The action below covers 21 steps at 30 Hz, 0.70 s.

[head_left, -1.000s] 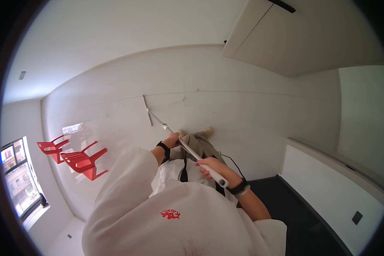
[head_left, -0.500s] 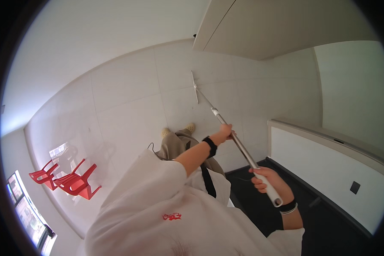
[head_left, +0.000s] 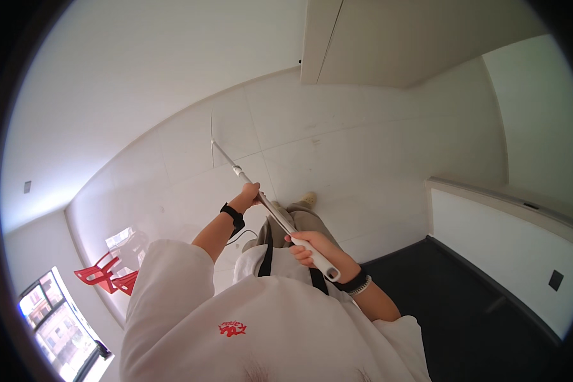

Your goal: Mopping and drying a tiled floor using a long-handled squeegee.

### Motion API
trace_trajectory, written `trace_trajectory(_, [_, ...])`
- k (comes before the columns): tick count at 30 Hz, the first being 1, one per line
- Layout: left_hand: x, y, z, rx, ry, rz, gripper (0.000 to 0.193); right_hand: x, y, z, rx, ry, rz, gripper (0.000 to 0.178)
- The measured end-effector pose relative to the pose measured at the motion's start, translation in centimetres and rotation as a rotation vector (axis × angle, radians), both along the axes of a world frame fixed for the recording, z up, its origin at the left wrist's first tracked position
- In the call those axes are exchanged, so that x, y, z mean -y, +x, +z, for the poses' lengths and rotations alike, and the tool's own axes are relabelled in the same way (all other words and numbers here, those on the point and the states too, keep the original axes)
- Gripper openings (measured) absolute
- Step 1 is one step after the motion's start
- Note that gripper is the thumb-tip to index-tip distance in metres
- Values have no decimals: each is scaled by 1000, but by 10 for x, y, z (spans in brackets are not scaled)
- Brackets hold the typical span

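White tiled floor [head_left: 363,146], dark strip at right, red plastic chairs [head_left: 105,277] far left. Head view: long white metal pole [head_left: 270,213] runs from lower right up-left, flat head [head_left: 211,130] on floor. Left hand [head_left: 249,193] clenched further up the shaft, nearer the head; right hand [head_left: 312,245] grips the butt end. Versus 0.5 s ago: pole swung left, head closer in.
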<state>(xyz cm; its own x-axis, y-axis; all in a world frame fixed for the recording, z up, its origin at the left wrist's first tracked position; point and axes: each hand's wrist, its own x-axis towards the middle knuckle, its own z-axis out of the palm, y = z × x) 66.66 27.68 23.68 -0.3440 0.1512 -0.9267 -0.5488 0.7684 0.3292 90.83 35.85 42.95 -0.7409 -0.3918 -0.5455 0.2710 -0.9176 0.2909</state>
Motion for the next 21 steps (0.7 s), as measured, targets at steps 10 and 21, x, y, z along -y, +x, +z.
trace_trajectory(10, [-4,99,-120,38,293,-438,26,-42,85,21,203,39,-41,14])
trace_trajectory(21, [-191,271,23,554,175,-447,21,-51,162,89,550,353,-273,15])
